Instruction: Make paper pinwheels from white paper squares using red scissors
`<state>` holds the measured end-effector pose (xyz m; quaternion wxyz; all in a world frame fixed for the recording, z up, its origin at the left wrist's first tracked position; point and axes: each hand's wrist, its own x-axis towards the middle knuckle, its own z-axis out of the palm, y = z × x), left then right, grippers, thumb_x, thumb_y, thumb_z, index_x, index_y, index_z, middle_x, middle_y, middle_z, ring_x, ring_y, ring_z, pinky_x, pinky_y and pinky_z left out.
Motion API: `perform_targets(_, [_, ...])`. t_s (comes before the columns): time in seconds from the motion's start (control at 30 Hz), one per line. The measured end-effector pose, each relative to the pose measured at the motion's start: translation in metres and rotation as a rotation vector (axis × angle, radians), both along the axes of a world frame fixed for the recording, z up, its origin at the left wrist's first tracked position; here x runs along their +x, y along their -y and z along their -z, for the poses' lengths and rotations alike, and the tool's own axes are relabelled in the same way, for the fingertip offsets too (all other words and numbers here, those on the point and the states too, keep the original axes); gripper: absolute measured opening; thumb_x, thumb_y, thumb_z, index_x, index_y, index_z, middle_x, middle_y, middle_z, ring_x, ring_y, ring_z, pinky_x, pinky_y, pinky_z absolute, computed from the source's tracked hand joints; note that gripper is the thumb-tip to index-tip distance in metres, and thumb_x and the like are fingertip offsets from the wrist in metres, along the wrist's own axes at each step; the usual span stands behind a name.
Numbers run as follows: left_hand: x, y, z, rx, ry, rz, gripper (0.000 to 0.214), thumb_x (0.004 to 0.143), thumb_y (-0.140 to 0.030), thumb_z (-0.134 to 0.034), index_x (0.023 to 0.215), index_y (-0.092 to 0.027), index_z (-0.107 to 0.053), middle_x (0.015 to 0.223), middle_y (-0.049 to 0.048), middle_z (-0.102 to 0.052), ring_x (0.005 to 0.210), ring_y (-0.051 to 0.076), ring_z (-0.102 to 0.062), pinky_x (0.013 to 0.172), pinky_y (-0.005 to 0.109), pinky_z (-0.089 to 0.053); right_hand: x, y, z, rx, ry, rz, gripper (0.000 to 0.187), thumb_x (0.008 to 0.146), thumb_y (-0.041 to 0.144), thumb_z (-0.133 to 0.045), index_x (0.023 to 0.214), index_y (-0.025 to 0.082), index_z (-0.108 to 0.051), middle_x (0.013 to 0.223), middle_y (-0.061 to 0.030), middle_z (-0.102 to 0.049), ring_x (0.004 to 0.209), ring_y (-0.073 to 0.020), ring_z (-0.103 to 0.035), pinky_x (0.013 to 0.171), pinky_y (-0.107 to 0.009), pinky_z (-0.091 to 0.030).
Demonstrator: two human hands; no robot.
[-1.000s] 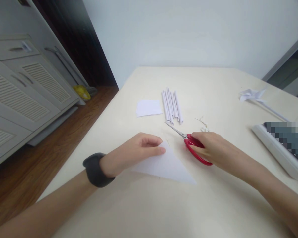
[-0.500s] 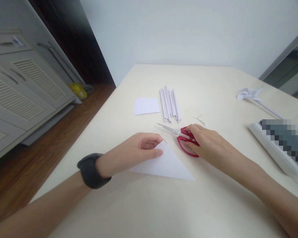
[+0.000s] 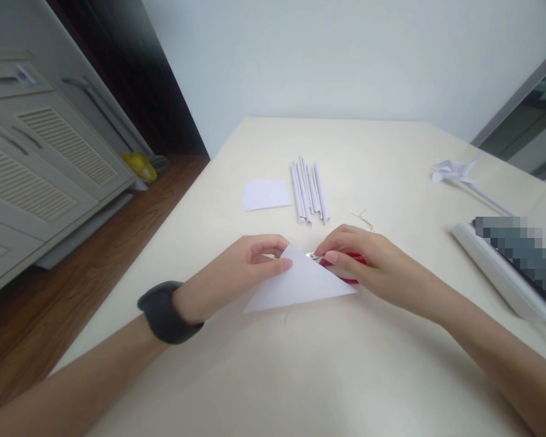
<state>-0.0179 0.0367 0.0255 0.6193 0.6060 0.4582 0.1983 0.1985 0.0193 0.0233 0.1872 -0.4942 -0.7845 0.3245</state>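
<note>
Triangular white paper [image 3: 300, 282] sits between my hands at the middle of the pale cream tabletop [image 3: 255, 382], well in from its left edge, one corner pointing toward the far edge. My left hand [image 3: 241, 267] pinches it near that corner between thumb and curled fingers. My right hand [image 3: 364, 255] is at the red-handled metal scissors [image 3: 355, 258], partly hidden behind the paper's right slope; thumb and forefinger come close together by the pivot, but I cannot tell whether they grip anything.

I judge this piece to be at an early stage: its outline is three-sided, perhaps a square doubled on the diagonal, and I see no slits in it. Toward the far edge, on the left, the flat, pale white paper sheets [image 3: 266, 195] lie unfolded. Just right of them, the slim white rolled-paper tubes [image 3: 309, 191] look finished as rolls, with nothing fixed to them. Only the white folded-paper pinwheel on a stick [image 3: 455, 171], toward the tabletop's right edge, appears fully put together.
</note>
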Motion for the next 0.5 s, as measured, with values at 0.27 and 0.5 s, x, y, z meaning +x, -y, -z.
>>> perform_targets(0.27, [0.0,0.003,0.002,0.016,0.084,-0.039,0.016,0.082,-0.031,-0.055,0.092,-0.022,-0.063,0.082,-0.0016,-0.065,0.075,0.013,-0.059,0.066,0.021,-0.045,-0.001,-0.001,-0.005,-0.275,-0.301,-0.001,0.01,0.082,0.029,-0.055,0.087,0.021,-0.056,0.081,-0.0001,-0.057,0.072,-0.0129,-0.053,0.06,-0.024,-0.041])
perform_targets(0.5, [0.0,0.006,-0.003,-0.016,0.258,-0.015,0.026,0.087,-0.035,-0.047,0.105,-0.023,-0.061,0.093,0.0013,-0.066,0.085,0.015,-0.061,0.075,0.023,-0.047,0.008,-0.006,-0.005,-0.312,-0.497,0.02,0.009,0.082,0.03,-0.057,0.082,0.021,-0.056,0.073,0.0016,-0.05,0.06,-0.0096,-0.047,0.052,-0.023,-0.035])
